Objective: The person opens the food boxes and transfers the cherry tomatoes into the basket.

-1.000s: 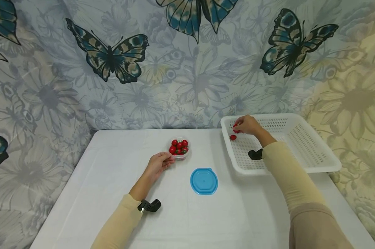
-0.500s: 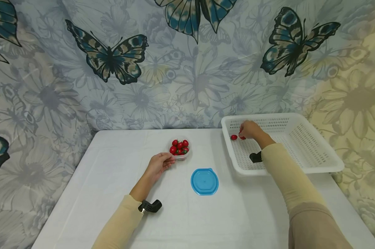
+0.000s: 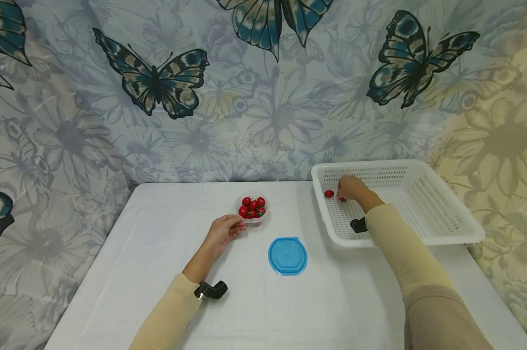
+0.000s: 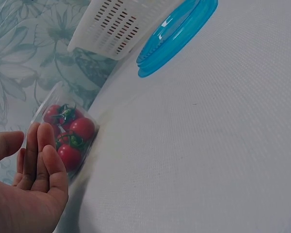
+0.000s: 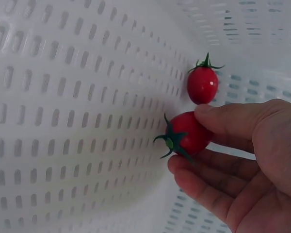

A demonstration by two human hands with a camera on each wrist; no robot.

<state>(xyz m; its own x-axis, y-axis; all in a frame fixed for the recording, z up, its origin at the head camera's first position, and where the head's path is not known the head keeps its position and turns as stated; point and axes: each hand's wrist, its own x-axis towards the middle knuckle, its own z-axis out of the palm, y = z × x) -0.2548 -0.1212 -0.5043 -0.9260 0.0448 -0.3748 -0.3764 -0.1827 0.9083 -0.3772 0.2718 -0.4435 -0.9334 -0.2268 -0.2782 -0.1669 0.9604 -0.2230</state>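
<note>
While my right hand (image 3: pixel 352 187) reaches down into the white basket (image 3: pixel 435 214), my thumb and fingers hold one red tomato (image 5: pixel 193 133). My thumb is on one side of it, and my fingers are bent on the other. Its green leaves point away from my palm. I cannot tell if it touches the floor of the basket. One more tomato (image 5: pixel 202 86) lies just beside it, near a corner.

My left hand (image 3: pixel 223 231) is far from the basket, by the small clear tub (image 3: pixel 255 222). My fingertips are at its near left corner, a bit bent, and I cannot tell if they pinch it. Red tomatoes with green tops fill the tub, and it has no lid on.

The blue lid (image 3: pixel 287 256) lies flat on the white table (image 3: pixel 158 233), nearer to me than the tub, between my two arms. Big butterflies are on the wall (image 3: pixel 285 116) behind.
</note>
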